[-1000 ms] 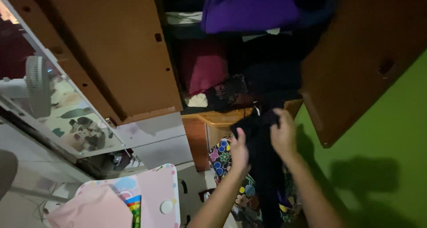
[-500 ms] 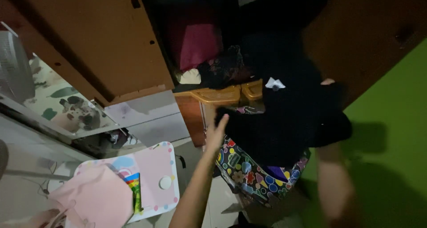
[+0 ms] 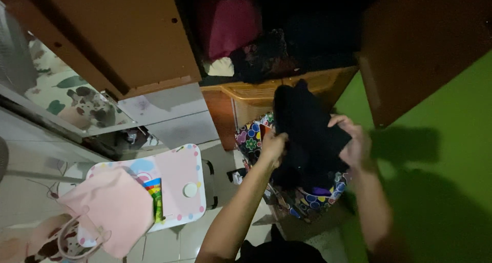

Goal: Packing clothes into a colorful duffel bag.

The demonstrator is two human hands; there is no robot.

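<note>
Both hands grip a black garment point(image 3: 307, 129) in front of an open brown wardrobe point(image 3: 123, 42): the left hand point(image 3: 273, 146) is closed on its left edge and the right hand point(image 3: 352, 142) curls its fingers over its right edge, so the cloth hangs folded between them. The garment sits above a bag with a bright flower print point(image 3: 256, 140) and just in front of an orange woven basket point(image 3: 251, 96), behind which dark and magenta clothes point(image 3: 230, 22) are stacked on the wardrobe shelf. Down to the left a small pastel tabletop point(image 3: 179, 176) with dotted edges carries a pink cloth bag point(image 3: 113, 206), and a green wall point(image 3: 451, 155) rises on the right.
</note>
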